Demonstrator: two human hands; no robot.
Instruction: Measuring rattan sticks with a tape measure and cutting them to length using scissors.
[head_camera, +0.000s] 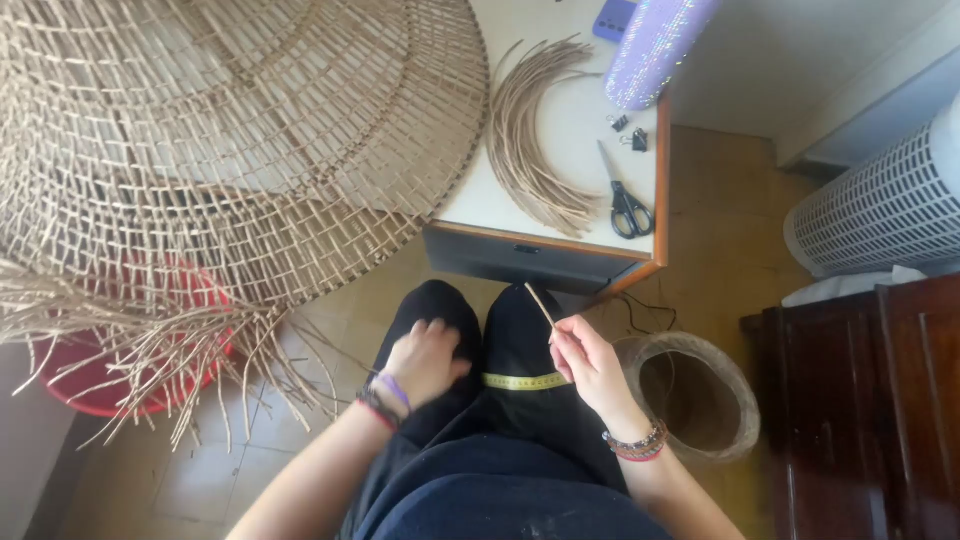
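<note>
Open floor (720, 230) lay right of the surface (560, 150); the woven frame (220, 140) blocked the left, the round basket (700, 390) the lower right.

We count two hands, the left hand (425, 358) at seven o'clock and the right hand (588, 365) at five, which pinches one thin reed strip (540, 303). At twelve lies one bundle of curved reeds (530, 140), one pair of scissors (625, 200) and two binder clips (628, 132). One large woven shade (230, 130) fills ten o'clock, one red tub (100, 385) sits at eight, and one round basket (700, 395) at four.
</note>
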